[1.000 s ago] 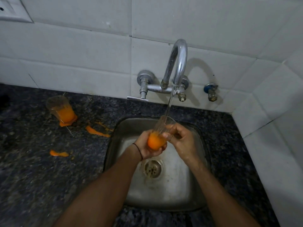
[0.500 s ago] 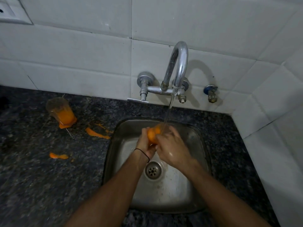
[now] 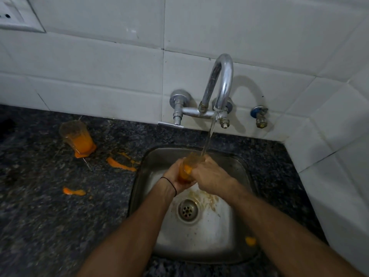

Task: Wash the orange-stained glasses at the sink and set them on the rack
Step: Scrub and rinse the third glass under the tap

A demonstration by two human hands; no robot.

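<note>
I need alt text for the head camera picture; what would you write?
Both hands, left and right, hold an orange-stained glass under the running tap over a steel sink. A second stained glass stands on the dark counter to the left, amid orange spills.

Orange spills (image 3: 120,164) on dark granite counter (image 3: 40,216); wall socket (image 3: 18,17).

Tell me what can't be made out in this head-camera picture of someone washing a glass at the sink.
- Drying rack: nowhere in the head view.
- Clear orange-stained glass under the running tap: its lower part is covered by the left hand and right hand, so how clean it is can't be judged.
- White wall socket plate: cut off by the top-left edge.
- Dark shape on the speckled counter's left edge: cut off and too dim to name.
</note>
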